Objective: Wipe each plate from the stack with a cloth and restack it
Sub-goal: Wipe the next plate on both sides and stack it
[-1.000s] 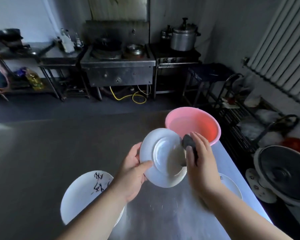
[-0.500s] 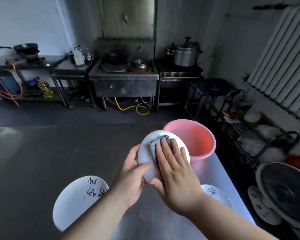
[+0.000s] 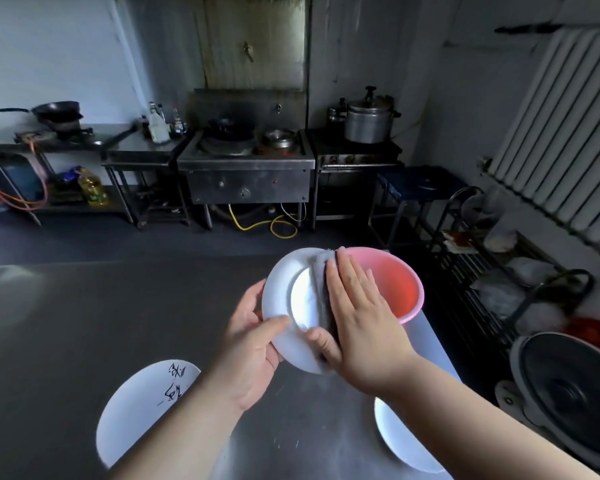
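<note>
Plate (image 3: 284, 306) in my left hand (image 3: 253, 344) was white and tipped up on its edge over the steel table (image 3: 66, 323); my thumb lay curled over the front rim and my other fingers went round behind it, so I had a good hold. My right hand (image 3: 357, 317) lay flat on a gray cloth (image 3: 321, 289), fingers straight and close together, pressing the cloth against the right side of the plate; only my thumb bent a little under the cloth near the bottom rim. The cloth stuck out past my fingertips at the top of the plate. Just behind my right hand stood a pink basin (image 3: 402, 289) on the table. Down by my left arm lay a white plate with black marks (image 3: 142, 403), flat on the table; by my right arm lay another white plate (image 3: 399, 441), partly hidden by my arm, and I could not tell if more plates were under it. Far off across the floor stood a steel stove (image 3: 246, 168) with a big metal pot (image 3: 369, 119) beside it.
</note>
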### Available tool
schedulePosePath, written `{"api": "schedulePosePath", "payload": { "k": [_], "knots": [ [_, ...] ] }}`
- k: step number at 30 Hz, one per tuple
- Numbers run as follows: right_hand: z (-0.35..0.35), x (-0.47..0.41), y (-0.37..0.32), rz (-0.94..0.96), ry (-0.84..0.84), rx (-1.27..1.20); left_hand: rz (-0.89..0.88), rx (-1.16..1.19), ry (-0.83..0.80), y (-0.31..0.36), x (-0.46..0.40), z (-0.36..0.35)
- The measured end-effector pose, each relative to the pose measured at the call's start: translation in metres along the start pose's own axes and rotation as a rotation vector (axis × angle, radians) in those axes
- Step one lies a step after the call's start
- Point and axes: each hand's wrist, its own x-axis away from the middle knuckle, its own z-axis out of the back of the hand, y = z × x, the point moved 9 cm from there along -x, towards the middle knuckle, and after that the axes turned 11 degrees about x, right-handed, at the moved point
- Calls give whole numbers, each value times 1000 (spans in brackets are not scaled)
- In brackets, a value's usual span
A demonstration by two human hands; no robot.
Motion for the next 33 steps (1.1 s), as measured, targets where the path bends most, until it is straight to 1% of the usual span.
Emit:
{"api": "schedulePosePath", "payload": {
  "k": [3, 6, 7, 11, 13, 18, 21, 22, 24, 26, 27, 31, 33],
  "knots": [
    [4, 17, -18, 80, 90, -55, -58, 1, 9, 14, -7, 1],
    [-1, 34, -26, 121, 121, -50, -58, 18, 14, 18, -10, 6],
    [-2, 30, -22, 109, 118, -36, -46, 25, 16, 16, -10, 8],
    [-2, -2, 7, -46, 53, -52, -17, 58, 2, 11, -10, 11],
    [-2, -4, 3, -69, 70, -86, -24, 64, -11, 15, -12, 13],
    [-14, 29, -23, -79, 124, -241, 4, 93, -8, 24, -15, 28],
    [-2, 10, -5, -115, 108, -375, 84, 49, -55, 24, -11, 37],
    [5, -3, 2, -108, 83, -424, 112, 28, -83, 25, -9, 39],
    [22, -32, 6, -23, 5, -469, 156, 8, -142, 27, -5, 40],
    [34, -48, 1, 65, -26, -432, 150, 21, -166, 34, -4, 41],
    [35, -50, -2, 62, -17, -416, 126, 33, -161, 40, -5, 42],
    [17, -9, -28, -139, 123, -439, 34, 85, -85, 60, -10, 55],
    [3, 9, -46, -181, 121, -449, 28, 93, -66, 63, -8, 61]
  ]
}}
